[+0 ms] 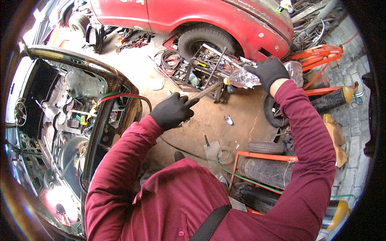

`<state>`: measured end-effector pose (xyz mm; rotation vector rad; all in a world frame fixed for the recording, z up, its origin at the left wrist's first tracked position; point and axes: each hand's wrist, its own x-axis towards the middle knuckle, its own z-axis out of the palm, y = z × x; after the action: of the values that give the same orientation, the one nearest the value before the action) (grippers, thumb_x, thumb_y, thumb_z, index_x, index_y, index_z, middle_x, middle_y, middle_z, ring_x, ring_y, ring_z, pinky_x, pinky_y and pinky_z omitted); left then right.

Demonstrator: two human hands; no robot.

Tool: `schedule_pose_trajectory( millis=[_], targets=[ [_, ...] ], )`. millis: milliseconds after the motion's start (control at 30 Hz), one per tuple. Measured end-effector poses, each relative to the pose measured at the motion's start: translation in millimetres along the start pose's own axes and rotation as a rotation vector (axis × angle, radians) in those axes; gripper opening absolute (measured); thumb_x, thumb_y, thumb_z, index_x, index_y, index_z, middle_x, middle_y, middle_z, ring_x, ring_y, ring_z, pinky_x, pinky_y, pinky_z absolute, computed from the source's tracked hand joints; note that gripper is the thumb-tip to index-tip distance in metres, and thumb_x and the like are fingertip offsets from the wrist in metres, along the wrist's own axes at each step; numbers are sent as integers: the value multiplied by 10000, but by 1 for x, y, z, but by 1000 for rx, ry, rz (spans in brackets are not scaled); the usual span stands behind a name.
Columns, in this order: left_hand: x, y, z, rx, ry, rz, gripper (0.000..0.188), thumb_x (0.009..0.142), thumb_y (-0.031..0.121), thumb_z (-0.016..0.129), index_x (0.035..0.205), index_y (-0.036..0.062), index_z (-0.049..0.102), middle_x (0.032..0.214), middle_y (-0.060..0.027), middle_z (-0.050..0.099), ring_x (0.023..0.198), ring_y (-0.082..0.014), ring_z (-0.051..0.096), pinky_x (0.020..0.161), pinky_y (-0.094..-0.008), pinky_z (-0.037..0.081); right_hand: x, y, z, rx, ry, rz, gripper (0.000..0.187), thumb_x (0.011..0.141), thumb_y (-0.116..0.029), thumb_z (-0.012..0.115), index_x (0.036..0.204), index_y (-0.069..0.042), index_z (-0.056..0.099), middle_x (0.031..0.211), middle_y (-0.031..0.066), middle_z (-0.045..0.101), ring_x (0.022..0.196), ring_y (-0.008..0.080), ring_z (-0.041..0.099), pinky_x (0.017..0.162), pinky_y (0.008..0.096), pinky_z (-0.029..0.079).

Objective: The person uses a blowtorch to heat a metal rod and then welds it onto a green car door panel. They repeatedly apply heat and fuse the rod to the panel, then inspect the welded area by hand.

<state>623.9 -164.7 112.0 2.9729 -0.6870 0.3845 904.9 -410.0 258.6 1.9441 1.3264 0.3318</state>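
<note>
Right hand [268, 74] | clear bottle [246, 79] — in grasp, neck pointing left

A red car and a stripped vehicle body with an exposed engine bay share a cluttered workshop.
The red car [173, 14] spans the top of the frame, its black treaded tyre [195, 38] beside a dark metal rack heaped with tools [201, 72]; a dark coiled cable [171, 60] lies just left of that rack. The stripped vehicle body [96, 146] fills the left side, with paired red and green hoses [122, 95] draped over its edge. An orange metal hoist [323, 54] stands upper right, near a grey block wall [358, 138]. A loose black tyre [265, 148] lies lower right.
</note>
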Motion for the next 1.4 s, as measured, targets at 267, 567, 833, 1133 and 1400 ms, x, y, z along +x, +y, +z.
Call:
schedule_pose_trajectory(
  millis=[267, 567, 833, 1133, 1400],
  targets=[
    [7, -7, 3, -29, -51, -58, 82, 894, 209, 690, 903, 128, 699, 1493, -101, 618, 1103, -281, 671, 846, -433, 522, 7, 2, -12, 88, -34, 17, 467, 1093, -206, 522, 1457, -468, 651, 1227, 76, 770, 1151, 337, 737, 941, 495, 587],
    [-1, 12, 4, -733, 146, -522, 135, 843, 63, 703, 973, 78, 740, 1520, -161, 666, 1236, -353, 715, 1039, -495, 546, -3, 3, -12, 74, -93, 37, 499, 1113, -188, 493, 1506, -469, 614, 1242, 95, 763, 1136, 327, 742, 927, 486, 594],
    [-26, 29, 29, -1380, 410, -810, 175, 900, -58, 620, 1006, -5, 749, 1498, -176, 683, 1228, -250, 723, 951, -345, 590, -8, -6, -15, 73, -90, 36, 485, 1113, -198, 487, 1513, -445, 603, 1335, 71, 743, 1120, 312, 753, 924, 487, 602],
    [-35, 44, 27, -1693, 492, -1104, 195, 989, -45, 626, 1136, 17, 738, 1445, -159, 690, 1126, -258, 779, 783, -338, 651, -9, -6, -5, 79, -59, 12, 503, 1090, -166, 485, 1497, -432, 612, 1377, 58, 728, 1118, 312, 754, 933, 495, 598],
    [-40, 45, 32, -1809, 556, -1089, 173, 1018, 14, 642, 1158, 30, 742, 1485, -155, 670, 1123, -288, 780, 788, -371, 628, -15, -13, -12, 70, -23, 7, 519, 1087, -158, 489, 1508, -442, 595, 1410, 46, 714, 1101, 314, 757, 906, 492, 598]
  ],
)
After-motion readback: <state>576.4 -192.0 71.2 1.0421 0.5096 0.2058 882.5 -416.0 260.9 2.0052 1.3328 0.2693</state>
